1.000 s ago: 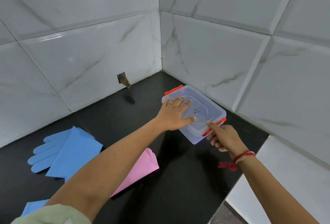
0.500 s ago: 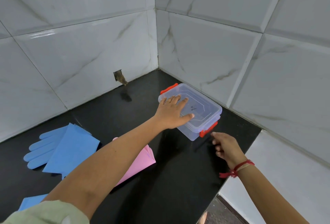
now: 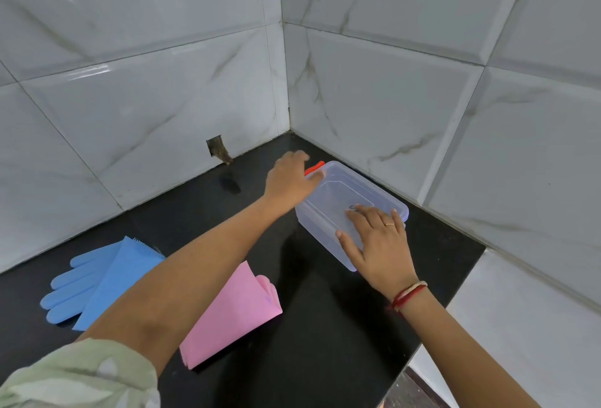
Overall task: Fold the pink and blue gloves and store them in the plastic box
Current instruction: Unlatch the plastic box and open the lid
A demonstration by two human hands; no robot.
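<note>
A clear plastic box (image 3: 328, 199) with its lid on stands in the corner of the black counter (image 3: 325, 326). My left hand (image 3: 287, 180) is at the box's far end, fingers curled at the red clip (image 3: 314, 167). My right hand (image 3: 377, 242) lies flat on the near part of the lid, fingers spread. A folded pink glove (image 3: 234, 316) lies on the counter under my left forearm. A blue glove (image 3: 97, 281), partly folded with fingers pointing left, lies further left.
White marble-look tiled walls meet in a corner right behind the box. A small hole (image 3: 216, 149) shows in the left wall just above the counter. The counter ends at the right in a white tiled ledge (image 3: 520, 326).
My left hand slid from the lid's top to the far red clip. My right hand left the near clip, drew back, then came to rest flat on the lid.
</note>
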